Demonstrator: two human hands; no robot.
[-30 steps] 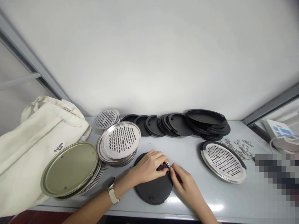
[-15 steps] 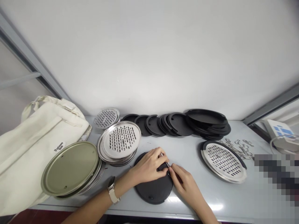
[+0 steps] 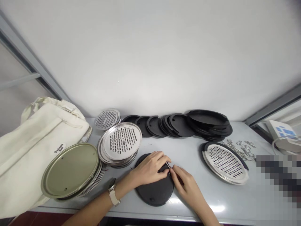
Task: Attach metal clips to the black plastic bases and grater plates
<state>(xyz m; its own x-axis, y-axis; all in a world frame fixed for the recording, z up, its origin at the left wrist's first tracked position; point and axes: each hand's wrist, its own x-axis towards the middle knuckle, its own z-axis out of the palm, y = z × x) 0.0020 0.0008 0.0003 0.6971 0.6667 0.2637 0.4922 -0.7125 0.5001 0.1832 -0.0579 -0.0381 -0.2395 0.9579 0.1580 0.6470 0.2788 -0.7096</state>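
Observation:
A round black disc (image 3: 155, 190) with a raised rim lies flat on the grey table in front of me. At its right edge, a small silver metal clip (image 3: 168, 165), shaped like a carabiner, stands between my hands. My left hand (image 3: 151, 168) reaches over the disc from the left, its thumb and index finger closed at the clip's upper end and the disc's edge. From the right, my right hand (image 3: 184, 182) pinches the clip's lower end between thumb and fingers. Fingertips partly cover the clip, so where it meets the disc is hidden.
Left stand an olive-green round plate (image 3: 70, 171) on a stack, grater plates (image 3: 123, 141) and a cream bag (image 3: 47, 128). Black discs (image 3: 182, 125) line the wall. A slotted metal plate (image 3: 224, 161) with black edging and loose metal clips (image 3: 245, 150) lie right.
My left index finger has shifted slightly along the clip and curls lower, with the clip's upper end showing more. My right hand and the disc stay about where they were.

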